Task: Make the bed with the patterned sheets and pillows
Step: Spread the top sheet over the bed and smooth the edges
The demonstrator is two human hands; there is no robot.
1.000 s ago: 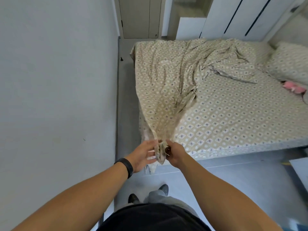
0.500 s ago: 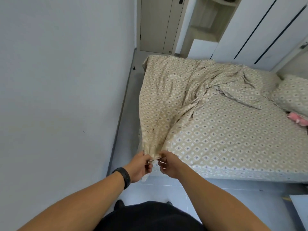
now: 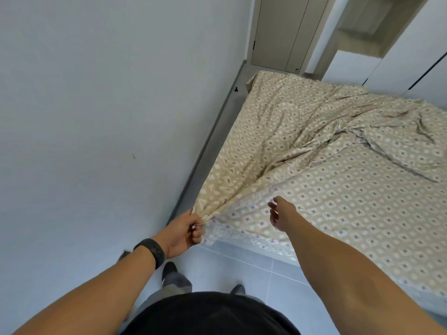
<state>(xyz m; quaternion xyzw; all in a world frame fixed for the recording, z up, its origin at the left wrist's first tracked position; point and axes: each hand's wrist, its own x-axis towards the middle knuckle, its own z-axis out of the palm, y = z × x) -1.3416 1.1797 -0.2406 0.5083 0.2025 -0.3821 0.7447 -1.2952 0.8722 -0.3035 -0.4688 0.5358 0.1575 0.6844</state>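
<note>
We look down from head height at our own two bare arms reaching toward a bed. At far left stands a plain pale grey wall [image 3: 84, 117], with a narrow strip of grey tiled floor [image 3: 242, 269] running between it and the bed. Our left wrist wears a black band [image 3: 151, 251]. The left hand [image 3: 185, 232] sits at the near left corner of the bed, its fingers [image 3: 197, 232] curled tight around a gathered corner of the beige top sheet with white circle-and-leaf print [image 3: 266, 131]. From that grasp the cloth fans away in taut folds across the left half of the bed, then bunches into rumpled ridges toward the far right. Under it lies the beige fitted sheet with white and purple diamond print [image 3: 350, 209], covering the mattress and bare over the near right part. Our right hand [image 3: 278, 212] hovers over that diamond sheet near the bed's front edge, fingers loosely spread and grasping nothing; we cannot tell whether it touches the cloth. Beyond the bed stand beige cupboard doors [image 3: 283, 32] and, further right, white wardrobe panels [image 3: 399, 64].
</note>
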